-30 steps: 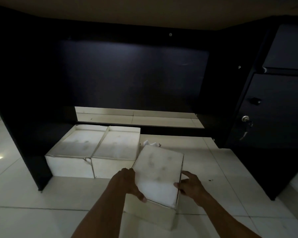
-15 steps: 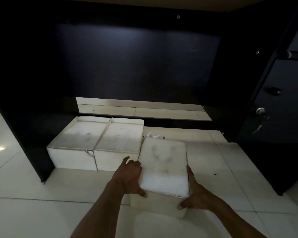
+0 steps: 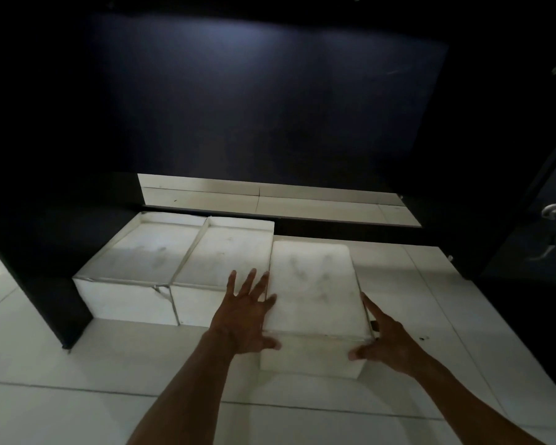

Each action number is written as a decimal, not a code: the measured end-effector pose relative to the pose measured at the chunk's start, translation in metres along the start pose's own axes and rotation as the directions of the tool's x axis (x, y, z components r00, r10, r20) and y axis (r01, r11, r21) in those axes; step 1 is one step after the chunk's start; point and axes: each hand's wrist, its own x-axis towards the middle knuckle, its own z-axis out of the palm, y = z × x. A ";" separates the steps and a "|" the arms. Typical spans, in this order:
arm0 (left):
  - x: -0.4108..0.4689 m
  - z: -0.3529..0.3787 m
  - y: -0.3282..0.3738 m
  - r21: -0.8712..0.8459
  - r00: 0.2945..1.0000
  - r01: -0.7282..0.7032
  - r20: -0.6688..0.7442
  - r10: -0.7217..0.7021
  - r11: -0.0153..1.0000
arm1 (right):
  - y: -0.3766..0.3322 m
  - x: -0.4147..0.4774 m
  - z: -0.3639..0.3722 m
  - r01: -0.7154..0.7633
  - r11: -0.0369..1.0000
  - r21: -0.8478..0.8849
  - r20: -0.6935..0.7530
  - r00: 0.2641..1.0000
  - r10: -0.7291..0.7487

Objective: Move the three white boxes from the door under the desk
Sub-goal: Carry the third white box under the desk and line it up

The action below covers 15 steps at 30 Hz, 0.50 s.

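Three white boxes stand in a row on the tiled floor under the dark desk (image 3: 270,107). The left box (image 3: 142,255) and the middle box (image 3: 235,252) touch each other and sit further back. The third white box (image 3: 315,290) sits right of them, its front edge nearer to me. My left hand (image 3: 244,313) lies flat against its left side with fingers spread and thumb on the front face. My right hand (image 3: 385,342) cups the front right corner. The box is clasped between both hands.
The desk's left side panel (image 3: 45,284) stands close to the left box. On the right is a dark cabinet door with a key in its lock (image 3: 552,213). Pale floor tiles (image 3: 414,284) show between the third box and the cabinet.
The third box has gone from tilted in the air to flat on the floor beside the middle box. My left fingers have spread apart. The view has moved closer to the desk.
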 end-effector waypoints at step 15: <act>0.051 0.007 -0.013 0.002 0.995 0.090 0.049 -0.090 0.996 | 0.003 0.056 -0.009 0.053 0.998 0.015 -0.102 0.993 -0.051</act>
